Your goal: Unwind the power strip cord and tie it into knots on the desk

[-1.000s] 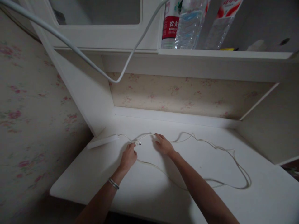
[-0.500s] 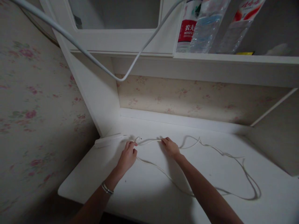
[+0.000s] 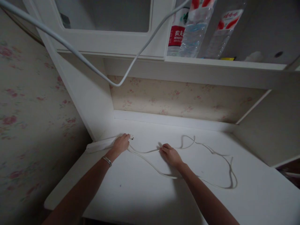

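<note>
White cord lies loose on the desk, running from beside the strip at the left out to a wide loop at the right. So far, as I judge it, only the left part is in some order: strands come together by the left hand, while the far right remains spread, with a small curl and crossings, and none of it is coiled or tied. The right hand pinches the upper strand between thumb and fingers; the left curls over the strip's right end, and whether it grips cord, plug or both I cannot tell. The loop's long axis goes left to right; the strip's runs likewise, its right end slanting away from the person. Past the left fingertips, the plug points rightward.
</note>
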`<action>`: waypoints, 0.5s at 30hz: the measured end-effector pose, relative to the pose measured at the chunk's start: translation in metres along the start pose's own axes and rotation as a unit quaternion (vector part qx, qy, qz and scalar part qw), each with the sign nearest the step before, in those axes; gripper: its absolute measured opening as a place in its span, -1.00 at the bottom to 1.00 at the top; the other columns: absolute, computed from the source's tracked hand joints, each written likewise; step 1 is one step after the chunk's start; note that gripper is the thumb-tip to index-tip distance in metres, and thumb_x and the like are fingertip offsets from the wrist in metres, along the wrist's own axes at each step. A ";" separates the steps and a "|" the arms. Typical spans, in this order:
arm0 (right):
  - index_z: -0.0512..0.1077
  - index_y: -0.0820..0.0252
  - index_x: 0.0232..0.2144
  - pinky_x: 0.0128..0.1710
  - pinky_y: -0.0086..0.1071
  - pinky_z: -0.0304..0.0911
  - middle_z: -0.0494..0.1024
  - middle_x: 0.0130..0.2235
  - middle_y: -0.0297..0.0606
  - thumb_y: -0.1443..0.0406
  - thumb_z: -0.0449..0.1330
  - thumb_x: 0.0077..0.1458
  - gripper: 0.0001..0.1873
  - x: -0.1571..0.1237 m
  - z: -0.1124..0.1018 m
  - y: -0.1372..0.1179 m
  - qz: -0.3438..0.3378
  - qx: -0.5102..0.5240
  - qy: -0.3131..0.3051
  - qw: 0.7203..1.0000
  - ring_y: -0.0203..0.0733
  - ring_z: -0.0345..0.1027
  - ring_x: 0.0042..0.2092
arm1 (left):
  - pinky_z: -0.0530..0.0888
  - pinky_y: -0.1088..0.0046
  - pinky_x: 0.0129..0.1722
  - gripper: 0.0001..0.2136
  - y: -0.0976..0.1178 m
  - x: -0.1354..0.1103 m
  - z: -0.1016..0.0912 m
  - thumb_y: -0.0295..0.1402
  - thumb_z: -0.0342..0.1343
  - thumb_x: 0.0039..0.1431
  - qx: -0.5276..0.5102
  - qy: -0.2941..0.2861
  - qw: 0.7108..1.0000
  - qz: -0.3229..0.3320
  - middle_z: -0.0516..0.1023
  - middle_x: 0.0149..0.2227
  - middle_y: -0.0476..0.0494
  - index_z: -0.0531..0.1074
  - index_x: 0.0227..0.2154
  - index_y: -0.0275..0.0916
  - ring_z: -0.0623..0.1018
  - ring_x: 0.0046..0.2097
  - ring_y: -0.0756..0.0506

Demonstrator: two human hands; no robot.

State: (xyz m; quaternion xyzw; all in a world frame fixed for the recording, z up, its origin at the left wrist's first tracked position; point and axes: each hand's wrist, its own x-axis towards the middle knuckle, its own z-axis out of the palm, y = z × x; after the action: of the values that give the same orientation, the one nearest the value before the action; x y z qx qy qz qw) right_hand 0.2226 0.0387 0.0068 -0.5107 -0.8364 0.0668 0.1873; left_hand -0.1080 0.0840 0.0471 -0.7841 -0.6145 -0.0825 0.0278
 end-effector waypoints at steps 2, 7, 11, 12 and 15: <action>0.50 0.07 -0.15 -0.07 -0.35 0.26 0.45 -0.08 -0.19 0.20 -0.07 0.29 -0.65 0.001 0.000 -0.002 0.006 -0.020 -0.002 1.000 -0.19 0.37 -0.10 | 0.33 0.28 -0.04 -0.68 0.001 0.000 0.003 -0.52 -0.08 0.13 0.009 0.005 1.000 0.004 0.50 -0.12 -0.28 0.41 -0.08 -0.25 0.47 -0.06 -0.16; 0.43 0.03 -0.01 -0.10 -0.36 0.29 0.40 0.04 -0.20 0.26 -0.06 0.27 -0.65 0.006 -0.002 0.000 0.033 -0.023 -0.028 0.999 -0.23 0.39 -0.14 | 0.25 0.20 0.05 -0.70 0.005 -0.002 0.005 -0.43 -0.14 0.23 0.022 -0.004 1.000 0.009 0.54 -0.14 -0.26 0.43 -0.08 -0.22 0.46 -0.02 -0.18; 0.21 -0.03 0.19 -0.07 -0.32 0.31 0.30 0.16 -0.21 0.30 -0.03 0.22 -0.52 -0.001 -0.010 0.018 0.032 0.013 -0.028 0.999 -0.23 0.39 -0.12 | 0.27 0.27 0.06 -0.62 -0.024 0.005 -0.007 -0.37 -0.19 0.26 0.022 -0.027 0.999 -0.014 0.52 -0.02 -0.23 0.30 0.09 -0.18 0.47 0.00 -0.14; 0.19 -0.03 0.20 -0.06 -0.30 0.31 0.30 0.16 -0.20 0.30 -0.02 0.21 -0.50 -0.006 -0.013 0.024 0.036 0.022 -0.026 0.999 -0.21 0.39 -0.11 | 0.29 0.30 0.05 -0.61 -0.037 0.008 -0.012 -0.37 -0.16 0.23 0.023 -0.040 0.999 -0.023 0.49 0.02 -0.23 0.29 0.10 -0.20 0.47 0.02 -0.13; 0.25 -0.01 0.16 -0.07 -0.27 0.32 0.34 0.11 -0.17 0.28 -0.02 0.20 -0.53 -0.026 -0.022 0.041 0.071 0.053 -0.014 0.996 -0.19 0.41 -0.14 | 0.35 0.36 0.01 -0.59 -0.080 0.010 -0.027 -0.23 0.04 0.07 0.022 -0.101 0.994 -0.046 0.50 0.03 -0.29 0.44 -0.04 -0.31 0.48 0.02 -0.19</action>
State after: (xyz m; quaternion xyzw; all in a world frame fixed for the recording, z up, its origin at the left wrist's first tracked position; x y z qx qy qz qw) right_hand 0.2753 0.0336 0.0083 -0.5575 -0.7958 0.1313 0.1968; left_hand -0.1857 0.1093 0.0711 -0.7587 -0.6511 0.0091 -0.0211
